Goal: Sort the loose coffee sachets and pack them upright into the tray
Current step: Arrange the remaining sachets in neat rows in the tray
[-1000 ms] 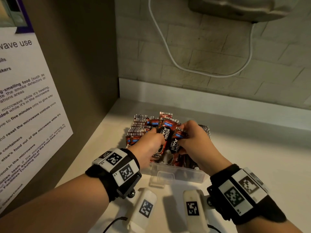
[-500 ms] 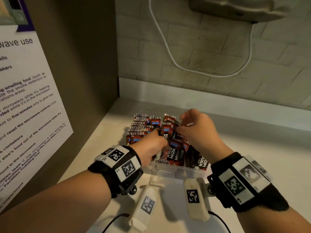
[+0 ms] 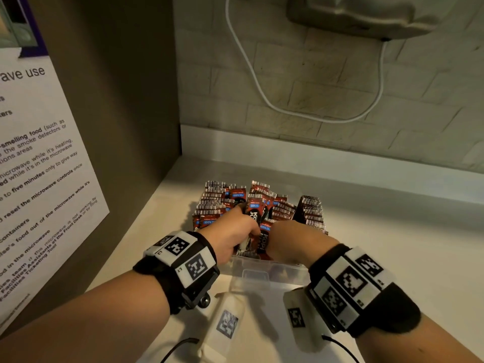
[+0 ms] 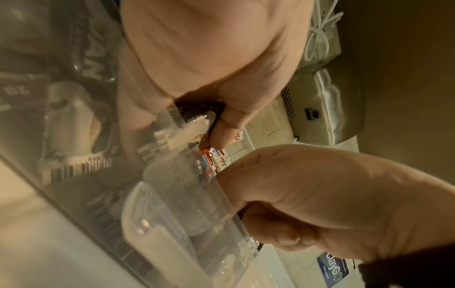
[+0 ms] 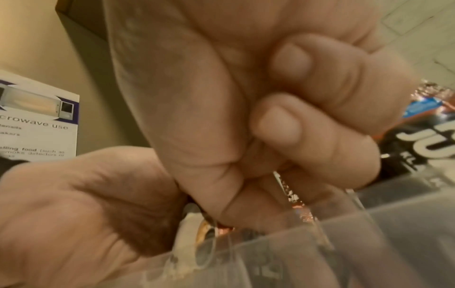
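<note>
A clear plastic tray (image 3: 267, 271) sits on the pale counter, full of red-and-black coffee sachets (image 3: 222, 197) standing upright in rows at its back and right. In the head view my left hand (image 3: 241, 229) grips a bunch of tilted sachets (image 3: 258, 218) in the middle of the tray. Just to the right, my right hand (image 3: 282, 239) reaches down inside the near part of the tray. Its curled fingers (image 5: 307, 120) pinch a sachet edge (image 5: 288, 187) against the thumb. The left wrist view shows both hands through the tray wall (image 4: 177, 194), with the fingertips mostly hidden.
A brown side panel with a microwave notice (image 3: 39, 179) stands close on the left. A white cable (image 3: 251, 82) hangs on the brick wall under a grey appliance (image 3: 366, 14). The counter (image 3: 406, 244) stretches to the right of the tray.
My right hand has come down from the top back of the tilted bundle into the near right of the tray. My left hand has stayed on the middle sachets.
</note>
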Demonstrator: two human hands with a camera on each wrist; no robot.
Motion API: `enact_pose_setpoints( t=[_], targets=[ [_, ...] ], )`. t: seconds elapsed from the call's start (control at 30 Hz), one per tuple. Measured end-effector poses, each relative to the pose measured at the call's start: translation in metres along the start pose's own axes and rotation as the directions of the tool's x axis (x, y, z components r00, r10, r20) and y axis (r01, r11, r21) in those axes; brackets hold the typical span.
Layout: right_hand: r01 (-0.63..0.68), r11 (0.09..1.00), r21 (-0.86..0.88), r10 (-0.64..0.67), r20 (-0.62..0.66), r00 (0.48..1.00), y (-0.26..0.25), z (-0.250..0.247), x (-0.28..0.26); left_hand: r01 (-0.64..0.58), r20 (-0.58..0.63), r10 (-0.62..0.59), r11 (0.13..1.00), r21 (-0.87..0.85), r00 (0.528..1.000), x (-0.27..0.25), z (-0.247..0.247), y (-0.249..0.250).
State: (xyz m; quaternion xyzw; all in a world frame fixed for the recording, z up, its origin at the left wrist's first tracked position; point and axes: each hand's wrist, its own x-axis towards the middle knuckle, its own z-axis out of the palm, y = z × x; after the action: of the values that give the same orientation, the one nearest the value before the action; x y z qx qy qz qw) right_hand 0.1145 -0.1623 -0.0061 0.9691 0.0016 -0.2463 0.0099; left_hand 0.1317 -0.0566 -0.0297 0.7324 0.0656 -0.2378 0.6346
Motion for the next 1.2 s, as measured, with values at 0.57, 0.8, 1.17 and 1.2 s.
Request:
enact_pose_setpoints(
  t=[0.57, 0.8, 1.17, 1.2],
  targets=[
    [-0.065, 0.981, 0.182, 0.127, -0.355, 0.926, 0.012, 0.012, -0.005, 0.033, -0.028, -0.034, 0.999, -0.027, 0.999, 0.001, -0.001, -0.002],
    [-0.017, 0.976, 0.219, 0.108, -0.411, 0.905, 0.012, 0.016, -0.006, 0.092, 0.036, -0.093, 0.996, 0.01, 0.995, 0.0, 0.0, 0.001],
    [0.029, 0.972, 0.234, 0.095, -0.501, 0.86, 0.012, 0.019, -0.014, 0.091, 0.042, -0.083, 0.969, -0.228, 0.996, 0.007, 0.004, 0.001],
    [0.032, 0.971, 0.238, 0.099, -0.515, 0.851, 0.012, 0.019, -0.015, 0.098, 0.045, -0.089, 0.966, -0.24, 0.995, 0.007, 0.003, 0.002]
  ],
)
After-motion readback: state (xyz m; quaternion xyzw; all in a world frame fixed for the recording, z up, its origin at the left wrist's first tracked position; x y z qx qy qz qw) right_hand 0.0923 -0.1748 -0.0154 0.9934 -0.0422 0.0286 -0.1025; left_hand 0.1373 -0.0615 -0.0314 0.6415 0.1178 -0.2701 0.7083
